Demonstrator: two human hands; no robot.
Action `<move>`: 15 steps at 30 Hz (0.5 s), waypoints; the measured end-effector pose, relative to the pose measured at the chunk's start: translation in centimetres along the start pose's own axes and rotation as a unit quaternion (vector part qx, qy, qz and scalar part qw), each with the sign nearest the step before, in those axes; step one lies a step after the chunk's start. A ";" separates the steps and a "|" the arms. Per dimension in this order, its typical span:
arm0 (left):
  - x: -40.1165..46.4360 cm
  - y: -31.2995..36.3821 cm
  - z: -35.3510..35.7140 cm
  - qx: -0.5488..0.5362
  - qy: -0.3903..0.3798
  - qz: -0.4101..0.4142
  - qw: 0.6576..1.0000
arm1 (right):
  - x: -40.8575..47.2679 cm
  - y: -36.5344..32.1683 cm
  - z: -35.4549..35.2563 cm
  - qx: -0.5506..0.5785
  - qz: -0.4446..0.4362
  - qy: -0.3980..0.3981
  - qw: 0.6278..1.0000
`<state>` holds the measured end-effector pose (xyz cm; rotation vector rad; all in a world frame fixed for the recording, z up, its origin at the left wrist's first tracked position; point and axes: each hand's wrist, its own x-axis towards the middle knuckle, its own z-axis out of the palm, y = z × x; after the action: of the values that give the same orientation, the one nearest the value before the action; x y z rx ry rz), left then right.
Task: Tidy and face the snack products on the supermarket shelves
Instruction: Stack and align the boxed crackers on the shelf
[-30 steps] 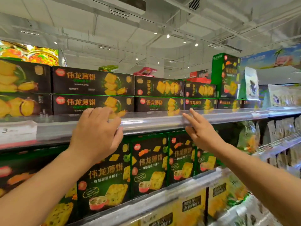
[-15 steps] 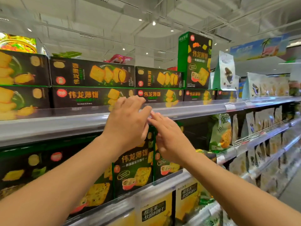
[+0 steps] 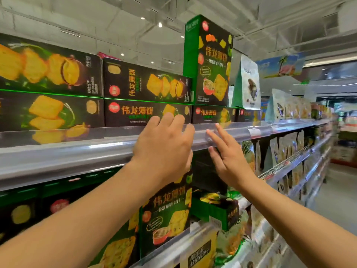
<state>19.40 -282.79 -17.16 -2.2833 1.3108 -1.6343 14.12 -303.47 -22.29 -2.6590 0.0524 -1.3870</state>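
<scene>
Risk first: upright green box [image 3: 209, 60] stands tall on the top shelf, perched on a flat-lying box [image 3: 211, 114] of the lower row, right at the end of the dark stack. It looks top-heavy vs. its neighbours, so a nudge to the row beneath, or a careless reach past it, could tip it fwd over the clear shelf lip [image 3: 251, 130] and onto the person. White pouch [image 3: 249, 84] just beside it, on the right, could go down w/ it. Second risk: pushing the lower boxes back unevenly would skew the row rather than face it.

Left hand [image 3: 164, 146] rests fingers-over the clear lip, fingertips touching the front of the dark flat box [image 3: 146, 115] in the lower row; fingers lie fairly straight, nothing pinched or held. Right hand [image 3: 227, 157] is spread flat, fingers straight, tips at the shelf edge rail, holding nothing either.

So no grip on any product yet. Dark flat box sits directly behind the left fingertips, w/ the upright green box above and to the right of both hands, apart from them. Likely next job: lay or square that tall box, both hands needed, support its base before shifting.
</scene>
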 end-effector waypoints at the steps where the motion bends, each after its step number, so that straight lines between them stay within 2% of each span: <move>1: 0.3 0.2 0.2 -0.001 0.001 -0.003 1.000 | -0.2 0.3 0.3 0.011 -0.008 0.008 1.000; 6: 2.1 1.3 1.4 0.021 0.007 -0.021 1.000 | -0.6 2.2 1.6 0.083 -0.045 0.044 0.995; 10: 3.6 2.6 2.4 0.034 -0.004 -0.064 0.997 | -0.5 3.5 1.8 0.116 -0.098 0.054 0.987; 15: 5.6 4.3 3.1 0.016 -0.010 -0.148 0.989 | -1.7 6.1 1.2 0.192 -0.135 -0.030 0.972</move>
<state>19.73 -290.47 -16.34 -2.5690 0.9685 -1.6892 14.27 -309.19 -25.23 -2.4375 -0.5459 -1.2302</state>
